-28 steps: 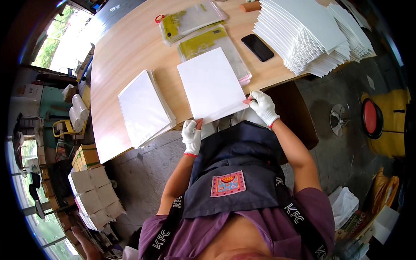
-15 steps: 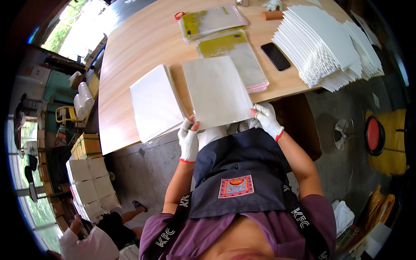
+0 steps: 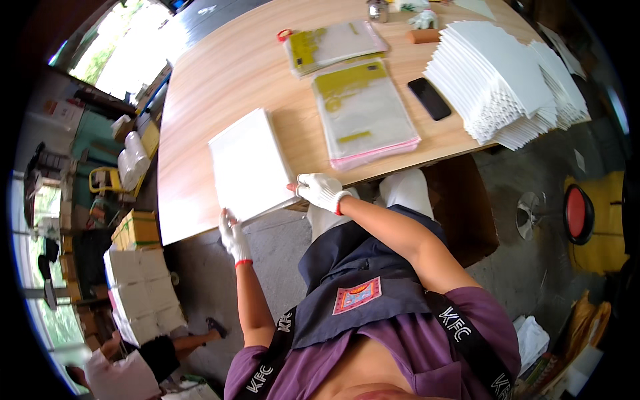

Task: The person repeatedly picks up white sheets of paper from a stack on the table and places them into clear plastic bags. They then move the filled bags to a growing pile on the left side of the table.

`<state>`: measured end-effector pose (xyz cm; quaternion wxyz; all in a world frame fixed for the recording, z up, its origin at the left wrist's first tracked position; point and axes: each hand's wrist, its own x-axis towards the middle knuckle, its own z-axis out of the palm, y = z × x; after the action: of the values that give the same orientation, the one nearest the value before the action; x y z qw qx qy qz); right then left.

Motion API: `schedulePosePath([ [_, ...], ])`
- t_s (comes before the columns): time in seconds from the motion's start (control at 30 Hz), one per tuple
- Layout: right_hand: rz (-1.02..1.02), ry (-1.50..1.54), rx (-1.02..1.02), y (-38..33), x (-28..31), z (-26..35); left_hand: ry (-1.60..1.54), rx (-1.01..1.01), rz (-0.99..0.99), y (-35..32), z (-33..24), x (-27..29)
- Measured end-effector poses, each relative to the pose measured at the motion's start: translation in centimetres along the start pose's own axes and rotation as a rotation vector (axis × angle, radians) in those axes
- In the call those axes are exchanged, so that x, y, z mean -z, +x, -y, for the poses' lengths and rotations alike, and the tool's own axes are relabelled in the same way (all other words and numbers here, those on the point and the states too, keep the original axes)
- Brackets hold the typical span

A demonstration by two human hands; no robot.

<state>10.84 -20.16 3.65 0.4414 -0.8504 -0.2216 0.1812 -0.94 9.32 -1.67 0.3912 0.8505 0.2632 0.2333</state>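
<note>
Near the table's front edge lies a stack of flat white sheets (image 3: 252,163), the upper ones apparently in clear plastic sleeves. My left hand (image 3: 233,239), in a white glove with bare fingertips, is closed at the stack's near left corner, gripping the top sleeved sheet. At the near right corner my right hand (image 3: 320,191), gloved the same way, pinches that sheet's edge with its fingertips. To the right sits a pile of clear plastic bags (image 3: 367,113) with yellow-green print and pink edges. Fingers beneath the sheet are hidden.
Another pile of printed bags (image 3: 337,45) lies farther back, beside a red tape ring (image 3: 285,35). A black phone (image 3: 430,99) is next to a tall fanned stack of white boards (image 3: 497,73). A cardboard box (image 3: 460,207) stands below the table edge. Another person (image 3: 130,367) is at lower left.
Both hands have moved left, carrying the sleeved sheet from in front of the printed bags onto the white stack. The near bag pile is now uncovered.
</note>
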Motion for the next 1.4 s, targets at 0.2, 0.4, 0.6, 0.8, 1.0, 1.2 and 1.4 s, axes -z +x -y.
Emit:
schedulePosePath([
  [0.2,-0.483,0.701,0.074,-9.8,11.6,-7.4,-0.333,-0.132,-0.400,-2.3,0.7,-0.2],
  [0.4,-1.349,0.417,-0.078,-19.9,30.2,-12.1,-0.278,-0.421,-0.347,-2.8,-8.2,-0.7],
  [0.6,-1.242,0.398,-0.482,-22.0,38.3,-13.4,-0.414,-0.496,-0.039,-3.6,-16.0,-6.2],
  [0.8,-1.225,0.944,-0.367,-22.6,38.8,-14.6,-0.102,-0.759,0.386,-4.3,-21.4,-13.9],
  [1.0,-1.075,1.042,-0.317,-24.5,34.0,-15.7,0.273,-0.935,0.593,-3.0,-21.8,-20.0],
  [1.2,-1.066,1.080,0.094,-26.6,32.3,-15.2,0.722,-0.834,0.727,-2.4,-24.5,-22.9],
  [1.4,-0.713,1.281,-0.152,-28.5,23.5,-10.7,0.645,-0.723,0.617,-0.6,-23.1,-24.7],
])
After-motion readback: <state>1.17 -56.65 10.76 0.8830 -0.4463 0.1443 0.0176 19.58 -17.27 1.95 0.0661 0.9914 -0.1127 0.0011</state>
